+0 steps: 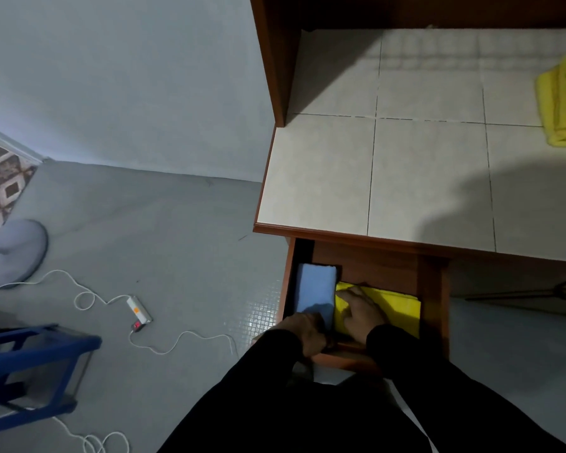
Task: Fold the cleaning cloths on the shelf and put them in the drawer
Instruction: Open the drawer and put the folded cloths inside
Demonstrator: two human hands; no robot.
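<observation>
An open wooden drawer (433,289) sits under the tiled shelf (406,178). Inside it lie a folded blue cloth (316,286) on the left and a folded yellow cloth (396,300) on the right. My left hand (307,331) is curled round the near end of the blue cloth at the drawer's front. With its fingers spread flat, my right hand (361,313) presses on the yellow cloth. Another folded yellow cloth (562,103) lies on the shelf at the far right edge of view.
A white power strip (139,309) with its cable trails across the grey floor to the left. A blue plastic stool (30,364) stands at lower left, and a grey fan base (17,250) is behind it. A wooden side panel (275,60) rises at the shelf's left.
</observation>
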